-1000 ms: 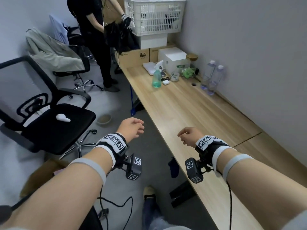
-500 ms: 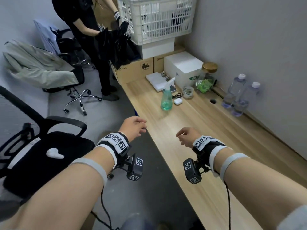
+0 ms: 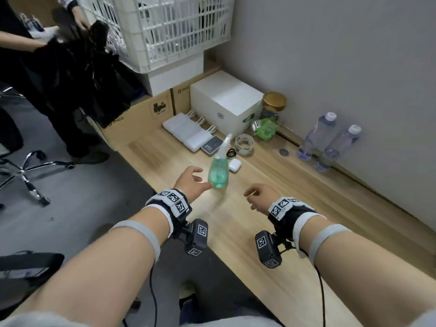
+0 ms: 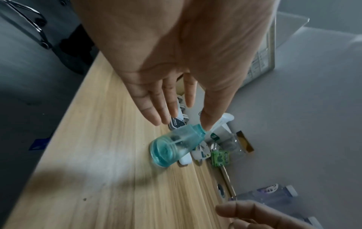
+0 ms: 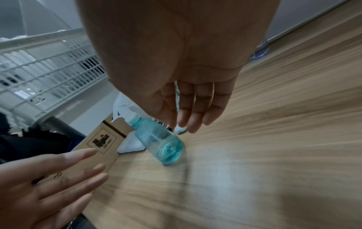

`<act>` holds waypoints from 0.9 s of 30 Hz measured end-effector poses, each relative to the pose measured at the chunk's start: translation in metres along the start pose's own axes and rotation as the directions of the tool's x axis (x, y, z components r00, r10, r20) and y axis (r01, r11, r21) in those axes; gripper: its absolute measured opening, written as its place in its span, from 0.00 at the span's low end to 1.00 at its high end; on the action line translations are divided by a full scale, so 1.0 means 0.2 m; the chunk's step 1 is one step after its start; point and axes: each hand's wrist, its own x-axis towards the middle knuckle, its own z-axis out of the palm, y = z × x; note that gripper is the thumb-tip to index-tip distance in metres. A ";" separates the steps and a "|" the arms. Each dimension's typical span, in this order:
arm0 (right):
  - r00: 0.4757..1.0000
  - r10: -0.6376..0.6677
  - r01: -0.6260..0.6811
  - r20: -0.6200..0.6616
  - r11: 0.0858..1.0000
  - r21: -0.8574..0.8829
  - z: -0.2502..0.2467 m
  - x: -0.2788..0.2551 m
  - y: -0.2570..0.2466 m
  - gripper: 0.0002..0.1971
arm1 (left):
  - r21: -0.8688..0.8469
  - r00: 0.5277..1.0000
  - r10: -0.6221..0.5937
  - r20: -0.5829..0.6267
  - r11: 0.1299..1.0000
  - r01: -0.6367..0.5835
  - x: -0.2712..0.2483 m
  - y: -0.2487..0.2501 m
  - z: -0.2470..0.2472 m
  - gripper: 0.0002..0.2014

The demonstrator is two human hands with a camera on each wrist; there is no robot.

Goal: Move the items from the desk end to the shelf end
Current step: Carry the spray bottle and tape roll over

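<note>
Two hands: both hovering over the desk (image 3: 271, 232), fingers loosely spread, gripping nothing.
Spray bottle (image 3: 218, 169): standing upright mid-frame in the head view; teal translucent body, white trigger head, a shallow pool of teal liquid sitting in the base, dip tube showing through the wall in the left wrist view.
Left hand (image 3: 190, 181): reaching in from lower centre, a fingertip lying just beside the bottle's base; touching or not, cannot tell.
Right hand (image 3: 260, 197): hanging relaxed to the right of the bottle, apart from it.
Surface: pale wood-grain top running along a grey wall at frame right; grey floor showing at left.
Behind the bottle: white earbud case (image 3: 235, 165) just beside it, a tape roll (image 3: 244, 144), a small dark device (image 3: 211, 144), a row of white power banks (image 3: 186, 131).
Further back: white box (image 3: 224, 100), gold-lidded jar (image 3: 273, 107), green packet (image 3: 265, 129), cardboard boxes (image 3: 141, 112), white lattice crate (image 3: 165, 27).
Right edge: two water bottles (image 3: 330, 142) standing against the wall.
Upper left: another person in dark clothes handling a black garment; chair base (image 3: 26, 171) below them.
</note>
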 end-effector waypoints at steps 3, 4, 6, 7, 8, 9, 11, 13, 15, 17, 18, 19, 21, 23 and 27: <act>0.998 0.067 -0.066 -0.006 0.997 0.030 0.02 0.07 0.03 0.09 | 0.104 0.998 -0.006 0.059 0.995 0.000 0.17 0.02 0.04 0.40; 0.996 0.091 -0.090 -0.008 0.995 0.036 0.02 0.09 0.05 0.08 | 0.128 0.997 -0.005 0.075 0.992 -0.005 0.22 0.02 0.06 0.42; 0.991 0.132 -0.131 -0.017 0.990 0.058 0.01 0.15 0.09 0.09 | 0.166 0.995 -0.006 0.100 0.986 -0.011 0.33 0.03 0.10 0.45; 0.988 0.153 -0.151 -0.020 0.986 0.073 0.00 0.19 0.11 0.09 | 0.178 0.993 -0.004 0.115 0.984 -0.017 0.37 0.04 0.12 0.46; 0.984 0.178 -0.175 -0.027 0.981 0.084 -0.01 0.23 0.12 0.09 | 0.185 0.992 0.004 0.126 0.982 -0.028 0.43 0.04 0.15 0.47; 0.981 0.192 -0.188 -0.040 0.978 0.092 -0.02 0.27 0.14 0.09 | 0.198 0.991 0.003 0.132 0.980 -0.029 0.47 0.05 0.17 0.47; 0.979 0.198 -0.193 -0.052 0.978 0.076 -0.04 0.38 0.16 0.09 | 0.213 0.992 0.009 0.127 0.976 -0.036 0.57 0.03 0.21 0.46; 0.984 0.173 -0.173 -0.032 0.985 0.017 -0.05 0.51 0.17 0.11 | 0.213 0.993 0.015 0.118 0.976 -0.040 0.64 0.04 0.23 0.41; 0.990 0.141 -0.142 -0.026 0.989 -0.047 -0.06 0.66 0.17 0.17 | 0.227 0.990 0.004 0.139 0.973 -0.036 0.71 0.03 0.24 0.34; 0.991 0.124 -0.129 -0.059 0.987 -0.100 -0.07 0.81 0.14 0.25 | 0.218 0.985 -0.007 0.171 0.975 -0.031 0.77 0.00 0.25 0.32; 0.990 0.109 -0.120 -0.095 0.985 -0.127 -0.07 0.88 0.12 0.28 | 0.205 0.983 -0.003 0.181 0.978 -0.034 0.79 -0.02 0.24 0.31; 0.988 0.084 -0.104 -0.131 0.984 -0.148 -0.07 0.94 0.09 0.30 | 0.200 0.982 -0.006 0.187 0.979 -0.032 0.79 -0.04 0.24 0.31; 0.981 0.015 -0.052 -0.191 0.981 -0.188 -0.09 1.07 0.04 0.33 | 0.169 0.984 -0.003 0.180 0.985 -0.028 0.81 -0.06 0.23 0.31; 0.974 -0.070 0.012 -0.217 0.966 -0.257 -0.11 1.18 -0.02 0.35 | 0.164 0.985 0.001 0.175 0.986 -0.031 0.83 -0.07 0.22 0.30; 0.987 -0.116 0.056 -0.114 0.899 -0.434 -0.11 1.38 -0.09 0.43 | 0.124 0.974 -0.010 0.228 0.992 -0.019 0.89 -0.11 0.19 0.30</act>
